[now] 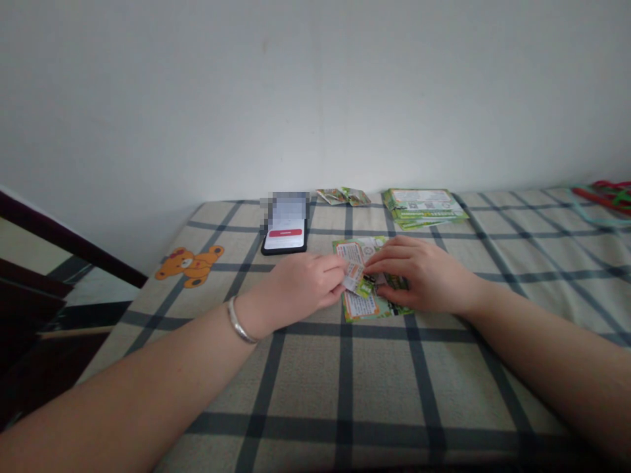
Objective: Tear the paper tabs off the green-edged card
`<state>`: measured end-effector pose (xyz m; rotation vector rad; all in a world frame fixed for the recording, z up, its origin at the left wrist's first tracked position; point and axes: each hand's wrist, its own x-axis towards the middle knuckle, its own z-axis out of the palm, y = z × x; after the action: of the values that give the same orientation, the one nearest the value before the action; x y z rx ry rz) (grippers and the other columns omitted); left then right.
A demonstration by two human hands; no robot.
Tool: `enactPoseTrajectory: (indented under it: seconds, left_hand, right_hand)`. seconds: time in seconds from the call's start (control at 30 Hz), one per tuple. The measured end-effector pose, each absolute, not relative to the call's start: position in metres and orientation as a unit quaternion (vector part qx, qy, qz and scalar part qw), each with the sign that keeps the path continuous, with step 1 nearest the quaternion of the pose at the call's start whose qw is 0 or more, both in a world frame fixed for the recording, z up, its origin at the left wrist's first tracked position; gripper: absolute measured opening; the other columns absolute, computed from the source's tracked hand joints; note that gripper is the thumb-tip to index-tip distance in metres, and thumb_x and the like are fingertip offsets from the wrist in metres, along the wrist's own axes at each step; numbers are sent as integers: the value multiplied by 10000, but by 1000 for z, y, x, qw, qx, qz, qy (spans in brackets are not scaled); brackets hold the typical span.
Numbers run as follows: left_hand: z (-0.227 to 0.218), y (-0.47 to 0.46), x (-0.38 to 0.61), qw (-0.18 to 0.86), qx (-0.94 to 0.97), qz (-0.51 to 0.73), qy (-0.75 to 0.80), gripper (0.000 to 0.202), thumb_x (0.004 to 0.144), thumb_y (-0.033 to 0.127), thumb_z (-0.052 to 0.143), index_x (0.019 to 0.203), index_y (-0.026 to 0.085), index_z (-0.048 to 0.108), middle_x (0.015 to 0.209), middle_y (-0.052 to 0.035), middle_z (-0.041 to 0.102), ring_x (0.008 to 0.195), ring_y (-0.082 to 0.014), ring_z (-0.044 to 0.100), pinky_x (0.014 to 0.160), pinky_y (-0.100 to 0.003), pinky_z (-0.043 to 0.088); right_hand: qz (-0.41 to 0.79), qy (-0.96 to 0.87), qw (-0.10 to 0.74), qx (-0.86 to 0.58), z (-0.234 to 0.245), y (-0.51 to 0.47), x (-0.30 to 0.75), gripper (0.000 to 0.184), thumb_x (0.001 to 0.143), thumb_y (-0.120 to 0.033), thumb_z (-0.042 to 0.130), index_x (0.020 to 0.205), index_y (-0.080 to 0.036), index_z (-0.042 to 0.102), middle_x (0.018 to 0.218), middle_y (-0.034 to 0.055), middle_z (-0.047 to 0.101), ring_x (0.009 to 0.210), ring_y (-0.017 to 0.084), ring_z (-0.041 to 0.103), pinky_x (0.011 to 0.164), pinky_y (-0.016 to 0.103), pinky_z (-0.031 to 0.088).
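Note:
A green, white and orange printed leaflet [362,307] lies on the checked cloth in front of me. Over it is a small piece of printed paper [355,278], apparently folded, lifted at an angle. My left hand [310,284], a silver bangle on its wrist, pinches this piece at its left edge. From the right, my right hand [419,272] has its fingers and thumb closed about the other side of the same piece. My right fingers hide part of the leaflet, so I cannot tell whether the small piece is joined to it.
A phone [284,240] with a lit screen lies behind my left hand. Near the wall are small folded printed papers [345,196] and a stack of leaflets [426,202]. Red and green items [608,200] sit far right. A bear picture [190,266] marks the cloth [305,387].

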<state>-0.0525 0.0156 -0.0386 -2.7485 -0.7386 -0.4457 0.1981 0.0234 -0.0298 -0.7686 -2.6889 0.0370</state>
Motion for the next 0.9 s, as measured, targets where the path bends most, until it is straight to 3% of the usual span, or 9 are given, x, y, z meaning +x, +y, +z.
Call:
enactPoseTrajectory:
  seconds: [0.3,0.43,0.67,0.9]
  left_hand:
    - [-38,18,-51,125,-947,-155,-252,169,891,191,507,852,124,657,885,-76,677,843,-189,635,762,-328,529]
    - [-39,18,-51,111,-943,-172,-262,170,880,186,509,796,140,650,932,-54,684,804,-183,642,719,-325,520]
    - [-39,15,-46,64,-924,-188,-326,117,825,156,541,734,156,615,905,-36,660,807,-169,613,721,-309,475]
    - [-33,3,-39,122,-881,-167,-426,106,810,221,600,717,170,600,801,-34,621,790,-201,554,743,-372,396]
  right_hand:
    - [-64,-954,152,-249,-36,25,194,209,884,-267,570,1045,-232,698,959,61,699,882,213,580,761,357,449]
    - [-64,-956,147,-247,-36,25,192,179,897,-249,551,966,-216,713,908,60,699,859,209,571,757,353,443]
    - [3,-933,196,-302,-34,23,185,137,842,-188,577,786,-184,702,774,41,668,775,180,570,735,316,440]
    - [-13,-902,187,-389,-31,18,176,148,794,-195,585,656,-181,638,654,24,614,682,166,542,698,313,406]
